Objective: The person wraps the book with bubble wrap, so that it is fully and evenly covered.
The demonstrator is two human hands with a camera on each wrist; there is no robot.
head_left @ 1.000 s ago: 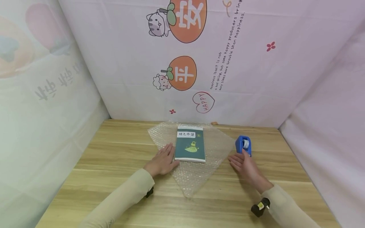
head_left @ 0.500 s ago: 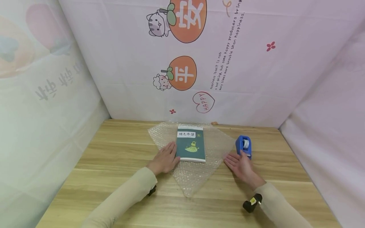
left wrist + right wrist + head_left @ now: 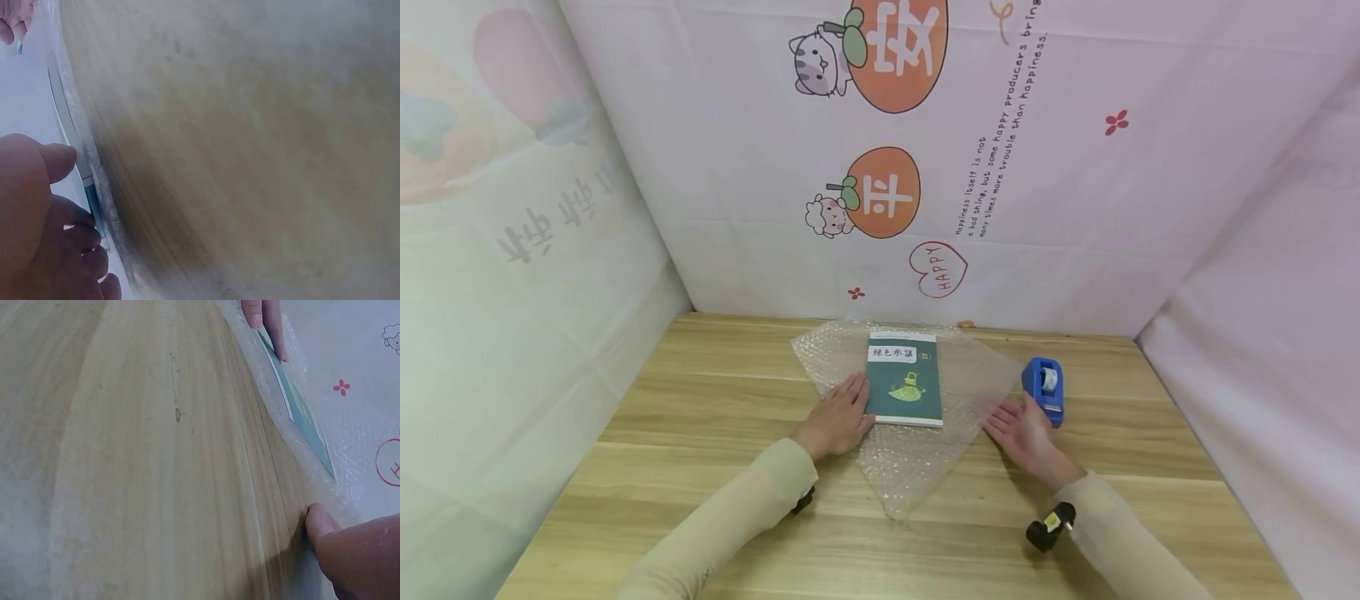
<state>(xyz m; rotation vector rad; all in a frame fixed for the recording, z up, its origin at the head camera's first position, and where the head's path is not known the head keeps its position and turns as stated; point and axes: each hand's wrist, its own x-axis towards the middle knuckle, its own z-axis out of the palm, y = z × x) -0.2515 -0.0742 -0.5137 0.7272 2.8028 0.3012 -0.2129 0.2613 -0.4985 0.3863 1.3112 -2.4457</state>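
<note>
Head view: both forearms in beige sleeves reach fwd from the near edge, each w/ a small black device at the wrist. Left hand lies flat, palm down, fingers straight & together, on the bubble wrap, fingertips touching the left edge of the green book. Book sits flat mid-sheet, near the back wall. Right hand is open & relaxed, fingers spread, resting at the wrap's right corner, holding nothing; blue tape dispenser just beside it, further right. Wooden surface has free room left of the sheet & toward the near edge; wrap's near corner points at the person. Left wrist view: blurry; fingers lie along the book edge on the wrap, surface fills the rest. Right wrist view: right thumb presses the wrap edge down on the surface; book lies beyond, w/ the left hand's fingers at its far side
</note>
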